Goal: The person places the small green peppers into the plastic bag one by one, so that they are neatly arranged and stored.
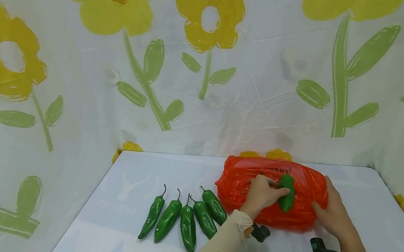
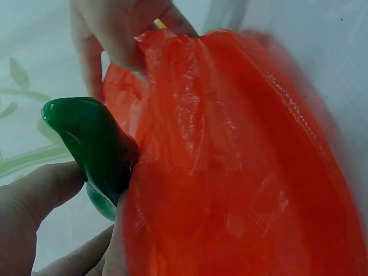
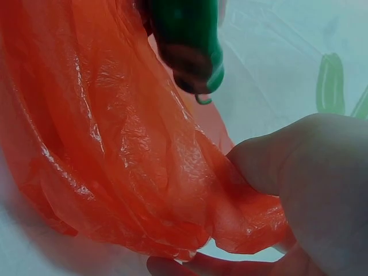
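My left hand (image 1: 262,194) pinches a glossy green chili pepper (image 1: 287,195) between thumb and fingers, over the front of a red plastic bag (image 1: 305,194). In the left wrist view the pepper (image 2: 86,132) stands beside the bag's mouth, and its stem end points down in the right wrist view. My right hand (image 1: 334,214) grips the right side of the bag, thumb on the near side; the thin red film (image 3: 247,221) lies between thumb and fingers in the right wrist view. The bag's contents are hidden.
Several green peppers (image 1: 167,222) lie in a fanned row on the white table (image 1: 115,228), left of the bag, stems pointing away. A curtain (image 1: 227,121) with yellow flowers hangs behind the table's far edge and along its left side.
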The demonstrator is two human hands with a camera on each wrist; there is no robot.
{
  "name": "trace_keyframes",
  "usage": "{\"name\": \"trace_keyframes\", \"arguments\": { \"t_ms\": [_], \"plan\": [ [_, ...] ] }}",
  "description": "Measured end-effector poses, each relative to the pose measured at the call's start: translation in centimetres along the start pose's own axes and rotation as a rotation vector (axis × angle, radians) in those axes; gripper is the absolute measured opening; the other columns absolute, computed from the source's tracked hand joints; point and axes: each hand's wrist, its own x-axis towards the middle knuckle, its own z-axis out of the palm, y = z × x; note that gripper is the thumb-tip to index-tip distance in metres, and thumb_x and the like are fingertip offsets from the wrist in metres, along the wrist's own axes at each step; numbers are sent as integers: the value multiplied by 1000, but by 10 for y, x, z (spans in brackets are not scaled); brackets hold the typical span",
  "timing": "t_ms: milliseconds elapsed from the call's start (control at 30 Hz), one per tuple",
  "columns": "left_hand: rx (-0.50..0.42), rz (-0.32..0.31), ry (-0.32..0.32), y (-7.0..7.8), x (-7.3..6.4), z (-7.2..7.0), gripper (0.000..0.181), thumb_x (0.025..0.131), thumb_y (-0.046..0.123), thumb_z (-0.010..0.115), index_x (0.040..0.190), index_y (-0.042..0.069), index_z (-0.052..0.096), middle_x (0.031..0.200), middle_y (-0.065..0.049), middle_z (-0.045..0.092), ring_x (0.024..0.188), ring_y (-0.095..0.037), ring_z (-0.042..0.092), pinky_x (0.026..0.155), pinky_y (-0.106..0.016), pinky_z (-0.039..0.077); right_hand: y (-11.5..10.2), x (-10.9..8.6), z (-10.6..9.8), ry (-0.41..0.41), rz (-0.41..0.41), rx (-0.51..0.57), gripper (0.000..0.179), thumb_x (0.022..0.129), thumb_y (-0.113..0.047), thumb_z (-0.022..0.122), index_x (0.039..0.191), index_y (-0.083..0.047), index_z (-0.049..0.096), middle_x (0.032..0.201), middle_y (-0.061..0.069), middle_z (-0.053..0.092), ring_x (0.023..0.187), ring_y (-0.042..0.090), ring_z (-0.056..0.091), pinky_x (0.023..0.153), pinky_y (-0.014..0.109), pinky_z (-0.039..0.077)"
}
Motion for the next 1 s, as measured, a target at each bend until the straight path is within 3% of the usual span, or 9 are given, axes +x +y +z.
{"name": "trace_keyframes", "arguments": {
  "t_ms": [200, 433, 1000],
  "plan": [
    [25, -5, 32, -1, 5, 8, 29, 85, 28, 87, 102, 6, 82, 94, 0, 79, 78, -8, 66, 79, -32, 64, -1, 0, 0, -3, -12, 6, 93, 97, -1, 56, 161, 4, -11, 165, 40, 3, 147, 65, 13, 110, 81, 24],
    [7, -23, 19, -6, 10, 19, 30, 85, 28, 87, 106, 6, 80, 97, -1, 80, 80, -10, 70, 77, -35, 65, -1, -1, 1, -2, -7, 3, 93, 98, -1, 56, 161, 4, -11, 166, 40, 3, 148, 65, 12, 111, 80, 23],
    [62, -3, 39, -7, 15, 32, 26, 83, 28, 89, 88, 4, 81, 82, -1, 78, 72, -6, 62, 73, -28, 63, 5, 2, 5, 6, -36, -12, 90, 98, 0, 55, 161, 7, -9, 165, 41, 4, 148, 65, 13, 113, 80, 21]
  ]
}}
